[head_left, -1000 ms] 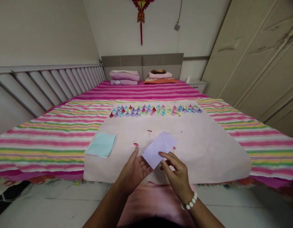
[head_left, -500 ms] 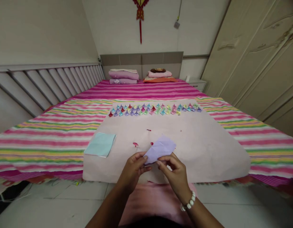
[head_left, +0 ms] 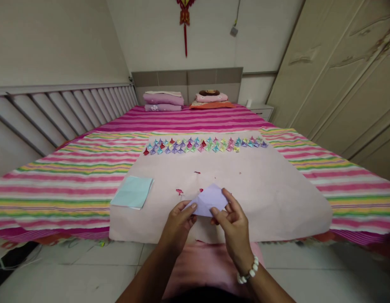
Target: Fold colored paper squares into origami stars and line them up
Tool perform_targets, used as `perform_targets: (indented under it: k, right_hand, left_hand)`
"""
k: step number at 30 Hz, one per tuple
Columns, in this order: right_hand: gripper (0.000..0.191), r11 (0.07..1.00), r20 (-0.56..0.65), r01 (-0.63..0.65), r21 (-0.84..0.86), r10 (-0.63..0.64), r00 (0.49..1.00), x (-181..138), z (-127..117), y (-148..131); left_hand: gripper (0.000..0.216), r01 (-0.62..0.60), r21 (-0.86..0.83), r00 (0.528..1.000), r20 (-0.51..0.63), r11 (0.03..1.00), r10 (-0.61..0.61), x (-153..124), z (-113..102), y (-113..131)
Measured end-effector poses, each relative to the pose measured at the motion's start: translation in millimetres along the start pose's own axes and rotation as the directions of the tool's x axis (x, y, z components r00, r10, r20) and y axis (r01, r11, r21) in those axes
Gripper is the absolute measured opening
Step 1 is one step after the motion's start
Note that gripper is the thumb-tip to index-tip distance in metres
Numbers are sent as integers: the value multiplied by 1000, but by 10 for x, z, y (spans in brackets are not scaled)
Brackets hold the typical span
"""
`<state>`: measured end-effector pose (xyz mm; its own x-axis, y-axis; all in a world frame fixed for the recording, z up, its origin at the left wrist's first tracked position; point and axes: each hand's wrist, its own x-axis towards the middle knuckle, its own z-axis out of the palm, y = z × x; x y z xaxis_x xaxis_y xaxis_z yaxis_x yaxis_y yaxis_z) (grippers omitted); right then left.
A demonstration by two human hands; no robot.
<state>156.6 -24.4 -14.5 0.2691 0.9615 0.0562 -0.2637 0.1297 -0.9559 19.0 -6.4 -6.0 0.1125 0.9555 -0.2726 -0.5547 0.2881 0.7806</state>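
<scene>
A lilac paper square (head_left: 207, 200) is folded over into a triangle shape just above the near edge of a large pale pink sheet (head_left: 277, 198) spread on the bed. My left hand (head_left: 177, 225) pinches its left corner. My right hand (head_left: 234, 225), with a white bead bracelet on the wrist, grips its right side, fingers curled over the fold. Both hands are closed on the paper.
A row of several small folded paper shapes (head_left: 204, 145) in mixed colours lies along the sheet's far edge. A stack of light blue paper squares (head_left: 132, 192) sits at the left. Small red scraps (head_left: 180, 192) dot the sheet. The striped bedspread (head_left: 56, 185), pillows (head_left: 163, 101) and a wardrobe (head_left: 346, 75) surround it.
The flat lilac square has been folded over into a smaller triangle. Both hands closed in on it and shifted slightly forward.
</scene>
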Motion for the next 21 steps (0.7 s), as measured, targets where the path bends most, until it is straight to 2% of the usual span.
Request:
perform_targets:
  k: [3,6,8,11,16,21]
  right_hand:
    - [75,995,-45,3,100,2,999,69,-54,-34]
    - [69,990,-18,-33,138,36,999,97,-79,-31]
    - [65,987,12,-59,147,57,998,80,-69,-10]
    - [63,986,65,-83,148,74,995,36,-43,9]
    - [44,990,222,-106,95,83,972,8,-59,-53]
    - [28,984,343,-153,90,113,932,42,-127,-66]
  left_hand:
    - [18,-10,-26,1000,-10,1000,9,10,-21,44]
    - [18,-32,-77,999,5,997,32,-2,13,50]
    - [19,-23,-122,998,54,992,30,-10,56,28]
    - [19,29,-158,993,122,987,-10,-13,101,-18]
    - [21,96,-105,995,38,990,-93,-32,89,-13]
    - [23,182,-12,978,106,983,-179,-102,92,35]
